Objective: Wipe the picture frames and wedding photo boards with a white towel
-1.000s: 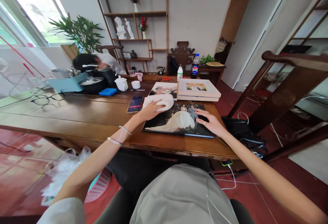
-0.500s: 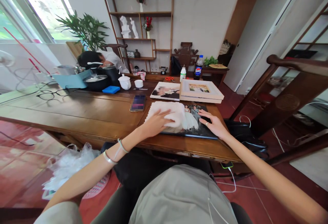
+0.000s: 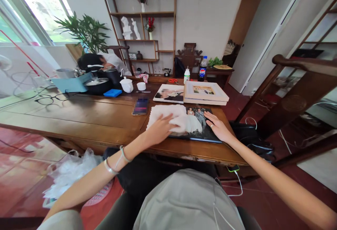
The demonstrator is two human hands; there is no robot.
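A white cloth point(image 3: 158, 112) with a fluffy look lies over the left part of a dark photo album or panel point(image 3: 193, 135), whose picture shows two people in wedding clothes. My left hand point(image 3: 161, 128) rests flat on the cloth, fingers spread and pressing on it rather than wrapped round it. At the right side of the picture, my right hand point(image 3: 218, 127) lies with outstretched fingers against the dark surface. It wears a ring and holds nothing. The left part of the picture is hidden under the cloth.
Behind the dark album lie a white-edged photo book point(image 3: 168, 94) and a thick white framed album point(image 3: 207, 100). A phone point(image 3: 140, 106) sits left of the cloth. Farther back stand a white teapot point(image 3: 126, 85), a small bottle point(image 3: 186, 76) and a cola bottle point(image 3: 203, 70). Glasses point(image 3: 51, 99) lie leftward.
The cloth and my left hand have slid slightly left, baring a bit more of the picture. My right hand's fingers have drawn closer together. The view has shifted a little.
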